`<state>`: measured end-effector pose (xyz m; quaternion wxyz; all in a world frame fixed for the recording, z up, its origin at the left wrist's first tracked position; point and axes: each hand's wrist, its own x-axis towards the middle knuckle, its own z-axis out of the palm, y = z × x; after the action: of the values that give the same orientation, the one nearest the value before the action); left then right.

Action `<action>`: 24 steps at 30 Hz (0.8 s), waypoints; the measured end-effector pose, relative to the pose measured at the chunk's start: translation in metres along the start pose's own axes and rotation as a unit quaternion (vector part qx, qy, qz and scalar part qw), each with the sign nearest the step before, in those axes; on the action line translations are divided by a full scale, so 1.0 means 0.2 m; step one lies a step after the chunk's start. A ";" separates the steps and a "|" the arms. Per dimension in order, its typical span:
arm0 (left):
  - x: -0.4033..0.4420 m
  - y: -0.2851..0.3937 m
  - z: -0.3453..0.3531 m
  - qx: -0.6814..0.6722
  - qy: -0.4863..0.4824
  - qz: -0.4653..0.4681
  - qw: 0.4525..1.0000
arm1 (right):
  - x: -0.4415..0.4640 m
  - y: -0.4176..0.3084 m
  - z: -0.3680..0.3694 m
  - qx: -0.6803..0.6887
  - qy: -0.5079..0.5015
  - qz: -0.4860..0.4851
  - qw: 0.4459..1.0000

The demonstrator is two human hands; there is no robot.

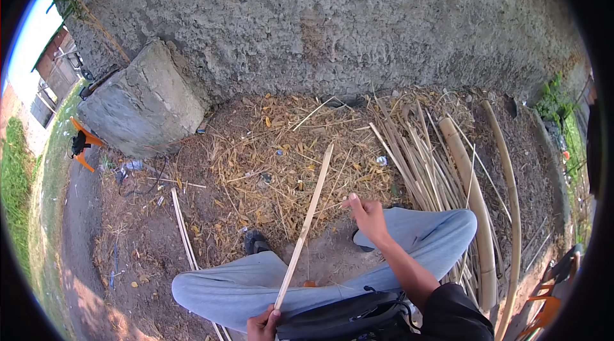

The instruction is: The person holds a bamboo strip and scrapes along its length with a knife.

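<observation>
My left hand point(262, 324) is closed around the lower end of a long pale bamboo strip point(307, 223), at the bottom of the view by my left thigh. The strip slants up and away over the littered ground. My right hand point(366, 214) is apart from the strip, above my right shin, with its fingers curled together. Whatever those fingers may hold is too small to name; a thin sliver shows close to the fingertips. Between my legs, a small orange-brown object point(309, 283) is partly hidden. A black bag point(342, 317) rests across my lap.
To the right lie a bundle of split bamboo strips point(419, 162), a thick bamboo pole point(470, 207) and a thinner curved pole point(505, 194). Two strips point(183, 229) lie left. A rough wall point(332, 28) and concrete block point(144, 98) stand ahead. Shavings point(275, 155) cover the ground.
</observation>
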<state>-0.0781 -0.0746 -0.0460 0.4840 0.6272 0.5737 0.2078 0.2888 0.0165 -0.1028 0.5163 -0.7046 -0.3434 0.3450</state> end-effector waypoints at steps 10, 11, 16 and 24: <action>0.05 -0.06 0.01 -0.139 -0.069 -0.098 0.983 | -0.19 -0.15 0.08 -0.247 0.055 -0.297 0.921; 0.06 -0.07 0.02 -0.140 -0.067 -0.098 0.983 | -0.17 -0.13 0.07 -0.246 0.054 -0.298 0.921; 0.06 -0.06 0.06 -0.111 -0.033 -0.071 0.991 | -0.03 0.06 0.01 -0.292 0.226 -0.291 0.883; 0.07 0.03 0.07 -0.175 -0.026 -0.087 0.980 | -0.11 0.14 0.05 -0.529 -0.100 -0.019 0.842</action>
<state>-0.0602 -0.0652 -0.0502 0.6174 0.4853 0.5681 0.2461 0.2727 -0.0040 -0.1288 0.0344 -0.8258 -0.5369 0.1689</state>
